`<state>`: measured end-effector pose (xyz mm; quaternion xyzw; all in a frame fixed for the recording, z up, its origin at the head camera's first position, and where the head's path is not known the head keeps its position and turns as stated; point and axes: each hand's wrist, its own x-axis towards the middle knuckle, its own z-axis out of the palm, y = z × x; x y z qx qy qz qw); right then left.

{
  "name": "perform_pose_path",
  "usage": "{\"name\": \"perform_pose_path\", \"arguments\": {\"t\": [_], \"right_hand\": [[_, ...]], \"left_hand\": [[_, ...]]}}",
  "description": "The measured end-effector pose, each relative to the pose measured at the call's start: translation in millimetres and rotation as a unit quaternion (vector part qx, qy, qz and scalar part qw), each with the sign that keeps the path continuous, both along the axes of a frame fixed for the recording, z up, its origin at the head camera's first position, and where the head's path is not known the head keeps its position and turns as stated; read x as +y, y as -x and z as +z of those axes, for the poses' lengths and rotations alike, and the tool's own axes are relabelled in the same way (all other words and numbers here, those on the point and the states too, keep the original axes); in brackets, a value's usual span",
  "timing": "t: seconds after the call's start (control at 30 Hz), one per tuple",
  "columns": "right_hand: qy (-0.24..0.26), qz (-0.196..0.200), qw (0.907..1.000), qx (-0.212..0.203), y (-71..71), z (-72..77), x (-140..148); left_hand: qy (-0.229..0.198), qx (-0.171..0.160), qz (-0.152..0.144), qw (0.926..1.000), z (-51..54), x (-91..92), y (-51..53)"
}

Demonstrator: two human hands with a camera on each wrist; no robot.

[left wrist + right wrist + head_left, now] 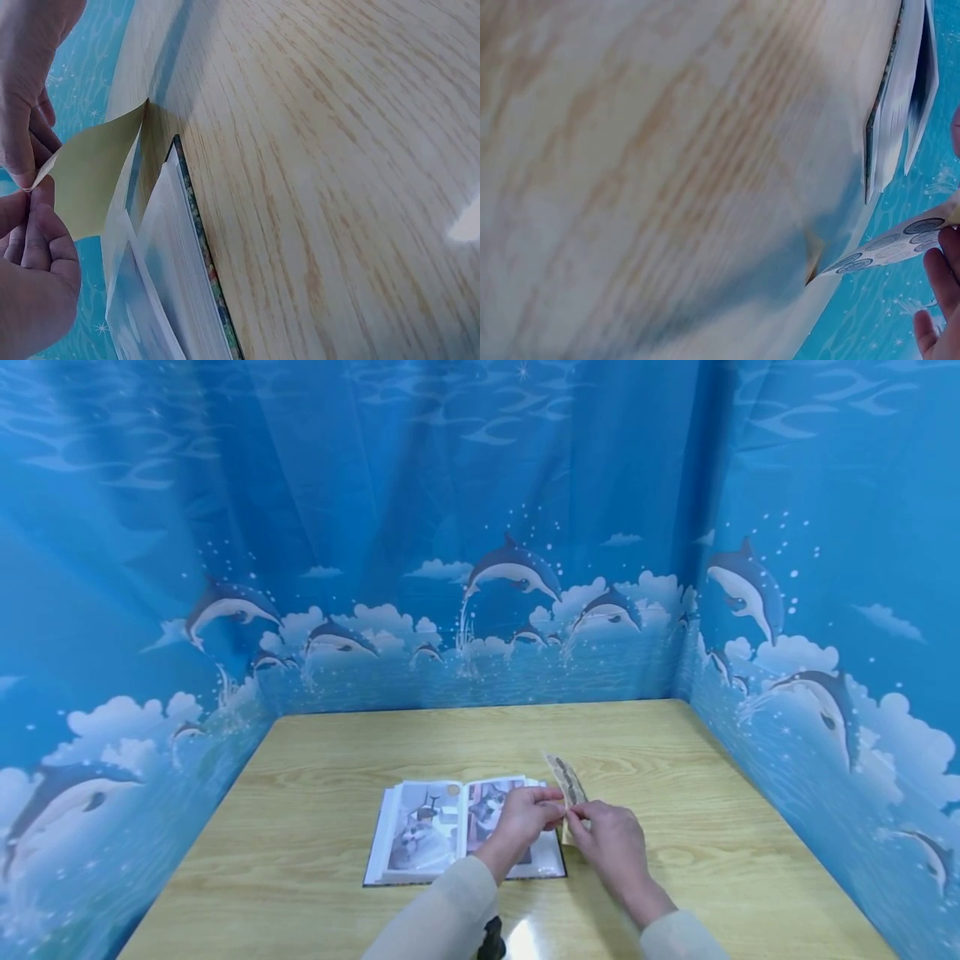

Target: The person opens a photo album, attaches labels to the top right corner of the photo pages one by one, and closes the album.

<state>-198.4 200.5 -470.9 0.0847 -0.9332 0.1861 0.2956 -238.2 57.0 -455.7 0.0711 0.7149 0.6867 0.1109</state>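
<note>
A photo album [380,839] lies open on the table, with cat pictures on both pages. Beyond its right edge both hands meet at a sheet of round stickers [567,778], which stands up and bends. My right hand [613,842] pinches the sheet's near part between thumb and fingers. The left hand [522,820] reaches across the right page, its thumb and fingertips pinching the sheet's edge against the right fingertips. The left wrist view shows the sheet's plain tan back [94,176]; printed circles [885,242] show in the right wrist view. Whether a sticker is lifted is hidden.
The wooden table [300,793] bears the album near its front. A small round tan spot [453,790] shows on the left page's upper corner. A dark object [491,939] is by the left sleeve. Blue dolphin curtains [480,568] surround the table's back and sides.
</note>
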Motion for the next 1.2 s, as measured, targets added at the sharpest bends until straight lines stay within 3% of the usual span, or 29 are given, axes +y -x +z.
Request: {"name": "perform_pose_path", "arguments": {"t": [0.43,0.73,0.97,1.2], "right_hand": [[-0.043,-0.004,0.9988,0.023,1.3,-2.4,-2.9],[-0.029,-0.014,0.9995,0.000,0.8,-2.0,-3.8],[-0.020,0.000,0.9990,0.040,0.5,-4.9,-4.0],[0.006,-0.009,0.9999,0.011,-2.6,-3.3,-5.6]], "left_hand": [[0.048,0.017,0.007,0.9987,-2.2,1.7,0.4],[0.021,0.007,0.013,0.9997,-4.5,3.4,0.0],[-0.005,-0.014,0.027,0.9995,-3.9,3.8,1.0],[-0.005,-0.029,0.026,0.9992,-1.4,3.9,0.5]]}}
